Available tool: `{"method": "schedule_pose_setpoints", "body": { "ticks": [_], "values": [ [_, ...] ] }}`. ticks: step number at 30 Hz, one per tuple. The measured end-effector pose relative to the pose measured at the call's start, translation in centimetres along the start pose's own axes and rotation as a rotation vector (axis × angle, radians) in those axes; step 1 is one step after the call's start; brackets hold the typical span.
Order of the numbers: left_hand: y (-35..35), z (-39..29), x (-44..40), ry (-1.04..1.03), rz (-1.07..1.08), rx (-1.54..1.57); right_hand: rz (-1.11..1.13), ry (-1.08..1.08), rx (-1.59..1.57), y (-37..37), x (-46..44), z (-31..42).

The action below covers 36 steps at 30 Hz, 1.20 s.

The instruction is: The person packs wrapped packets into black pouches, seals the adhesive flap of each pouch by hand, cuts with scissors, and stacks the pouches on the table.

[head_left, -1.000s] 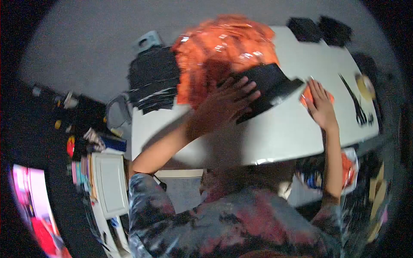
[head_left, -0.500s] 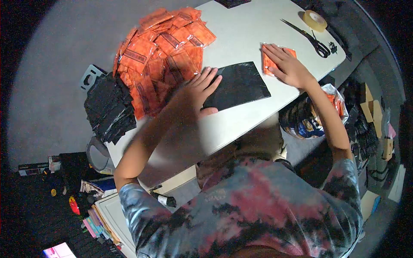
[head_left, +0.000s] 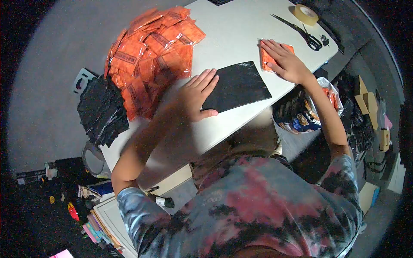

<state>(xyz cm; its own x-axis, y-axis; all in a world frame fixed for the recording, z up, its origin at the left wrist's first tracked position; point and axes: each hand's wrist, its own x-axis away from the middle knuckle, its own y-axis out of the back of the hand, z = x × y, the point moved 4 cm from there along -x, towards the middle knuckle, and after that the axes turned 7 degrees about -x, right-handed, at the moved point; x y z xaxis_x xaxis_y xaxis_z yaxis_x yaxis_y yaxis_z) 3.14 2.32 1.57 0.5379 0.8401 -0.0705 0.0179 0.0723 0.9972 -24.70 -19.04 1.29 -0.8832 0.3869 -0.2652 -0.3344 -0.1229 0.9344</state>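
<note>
Your left hand point(head_left: 198, 92) lies wide, fingers fanned, at the left edge of a flat black plastic rectangle point(head_left: 238, 86) on the smooth white table point(head_left: 228, 36). To the right, your right hand point(head_left: 287, 63), palm down with thumb apart, partly covers a squarish orange packet point(head_left: 266, 61) (clear film glints around it). Far left, similar packets point(head_left: 150, 53) heap loosely; nearer left, crinkled black plastic point(head_left: 102, 112) sits in ragged layers.

White table point(head_left: 232, 32) on grey floor point(head_left: 51, 101).

Dim, grainy, dark fisheye corners.
</note>
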Motion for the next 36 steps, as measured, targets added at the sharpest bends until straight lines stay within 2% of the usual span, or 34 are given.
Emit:
{"method": "schedule_pose_setpoints", "body": {
  "ticks": [3, 4, 7, 8, 9, 13, 15, 19, 21, 25, 27, 29, 30, 33, 35, 36],
  "values": [
    [1.0, 0.1, -0.2, 0.016, 0.056, -0.004, -0.12, -0.082, -0.131, 1.8, 0.7, 0.0],
    [1.3, 0.3, -0.3, 0.008, 0.054, -0.01, -0.273, -0.066, -0.168, 2.6, 1.4, -0.6],
    [2.4, 0.5, -1.4, 0.021, 0.062, 0.045, -0.187, -0.198, -0.235, 5.3, 4.3, -0.7],
    [3.5, 0.4, -2.1, 0.006, -0.035, 0.089, -0.266, -0.19, -0.265, 5.8, 5.2, 0.5],
    [4.6, 0.5, -3.0, -0.009, -0.133, 0.134, -0.197, -0.15, -0.151, 5.8, 6.1, 0.5],
    [4.5, 0.8, -10.3, -0.019, -0.048, 0.317, -0.148, -0.104, -0.107, 5.1, 8.4, 0.4],
    [4.6, -1.0, -14.4, -0.231, -0.229, 0.285, -0.187, -0.151, -0.146, 4.8, 8.7, -0.1],
    [3.5, -2.7, -20.2, -0.35, -0.28, 0.16, -0.166, -0.127, -0.139, 3.8, 8.7, -0.7],
    [2.7, -2.8, -21.6, -0.223, -0.014, 0.108, -0.16, -0.11, -0.103, 4.2, 8.9, -0.6],
    [3.1, -2.5, -23.1, -0.273, 0.053, 0.035, -0.146, -0.074, -0.107, 4.6, 8.6, -0.8],
    [2.7, -1.9, -23.8, -0.166, 0.148, 0.072, -0.186, -0.049, -0.085, 5.3, 8.1, -0.7],
    [3.0, -1.0, -24.5, -0.108, 0.15, 0.174, -0.223, -0.027, -0.063, 5.1, 7.5, -0.9],
    [3.1, -0.5, -24.7, -0.05, 0.15, 0.278, -0.286, -0.067, -0.16, 4.8, 7.3, -1.7],
    [3.5, -0.3, -24.6, -0.134, 0.034, 0.327, -0.386, -0.07, -0.328, 4.5, 6.4, -3.3],
    [3.3, 0.0, -24.8, -0.137, 0.015, 0.301, -0.399, -0.393, -0.594, 4.4, 6.2, -4.5],
    [3.2, 0.2, -25.1, -0.142, -0.005, 0.273, -0.436, -0.352, -0.563, 4.1, 6.1, -4.9]
  ]
}}
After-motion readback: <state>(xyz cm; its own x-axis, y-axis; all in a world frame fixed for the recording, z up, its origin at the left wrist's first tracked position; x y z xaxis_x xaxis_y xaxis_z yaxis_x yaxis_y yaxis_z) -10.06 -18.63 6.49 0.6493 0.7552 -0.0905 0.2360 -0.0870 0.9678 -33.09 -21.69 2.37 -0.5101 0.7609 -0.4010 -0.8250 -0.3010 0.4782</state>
